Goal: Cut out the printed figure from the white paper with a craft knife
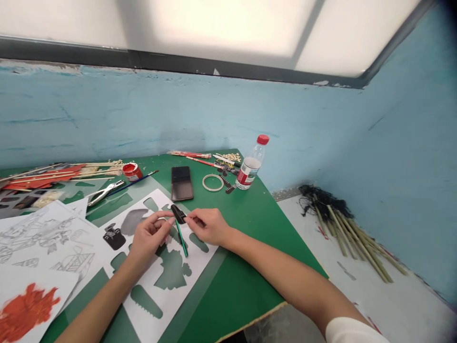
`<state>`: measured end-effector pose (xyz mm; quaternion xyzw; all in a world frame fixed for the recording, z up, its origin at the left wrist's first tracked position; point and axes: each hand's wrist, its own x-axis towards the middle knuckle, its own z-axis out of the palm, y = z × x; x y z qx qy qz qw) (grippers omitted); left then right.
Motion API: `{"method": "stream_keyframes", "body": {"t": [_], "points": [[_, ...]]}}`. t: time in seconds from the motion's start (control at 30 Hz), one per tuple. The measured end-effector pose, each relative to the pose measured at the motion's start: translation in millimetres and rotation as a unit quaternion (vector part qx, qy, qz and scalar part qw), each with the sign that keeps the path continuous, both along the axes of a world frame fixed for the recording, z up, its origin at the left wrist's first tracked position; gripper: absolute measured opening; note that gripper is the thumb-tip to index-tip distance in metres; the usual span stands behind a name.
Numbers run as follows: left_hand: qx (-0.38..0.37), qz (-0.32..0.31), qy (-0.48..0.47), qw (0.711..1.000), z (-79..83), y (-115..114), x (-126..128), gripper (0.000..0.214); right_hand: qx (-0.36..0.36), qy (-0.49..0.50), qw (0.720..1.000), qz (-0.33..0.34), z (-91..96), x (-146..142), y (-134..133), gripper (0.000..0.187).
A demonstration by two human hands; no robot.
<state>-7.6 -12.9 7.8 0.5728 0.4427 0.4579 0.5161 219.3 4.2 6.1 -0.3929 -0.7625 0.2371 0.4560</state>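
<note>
A small black cut-out piece [177, 214], with thin slits at one end, is between my two hands above the white sheet. My left hand [153, 232] is closed, its thumb and index fingertip at the piece's left edge. From the other side, my right hand [210, 226] pinches the piece's lower right edge. A slim green pen-like stick [182, 239] slants down just below the left fingertips; whether a finger touches it I cannot tell. Underneath is a white sheet [150, 297] with cut-out holes showing green. A black-and-grey printed shape [114, 237] lies left of my left hand.
On the green table [246, 276] are a phone [182, 183], a tape roll [213, 183], a bottle [251, 164], a red paint jar [132, 172], a brush [137, 181] and a hole punch [106, 192]. Drawings [39, 243] lie left. Sticks [357, 238] lie on the floor.
</note>
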Motion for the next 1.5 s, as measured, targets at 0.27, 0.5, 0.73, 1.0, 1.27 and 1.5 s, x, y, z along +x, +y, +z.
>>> {"method": "stream_keyframes", "body": {"t": [0.27, 0.5, 0.73, 1.0, 1.27, 1.5], "points": [[-0.017, -0.011, 0.007, 1.0, 0.9, 1, 0, 0.035, -0.224, 0.239, 0.916, -0.233, 7.1, 58, 60, 0.042], [-0.021, -0.018, 0.012, 1.0, -2.5, 2, -1, 0.037, -0.31, 0.286, 0.866, -0.269, 12.1, 75, 74, 0.034], [-0.022, -0.018, 0.013, 1.0, -2.2, 1, -2, 0.038, -0.322, 0.311, 0.85, -0.278, 11.0, 74, 76, 0.035], [-0.021, -0.023, 0.012, 0.999, -3.5, 2, -2, 0.037, -0.317, 0.314, 0.851, -0.277, 8.0, 74, 76, 0.035], [-0.021, -0.028, 0.006, 0.999, -4.7, 2, -1, 0.037, -0.318, 0.308, 0.852, -0.279, 9.9, 74, 75, 0.036], [-0.014, -0.012, -0.015, 1.0, -5.0, 3, -4, 0.037, -0.314, 0.298, 0.856, -0.282, 7.5, 77, 75, 0.035]]}}
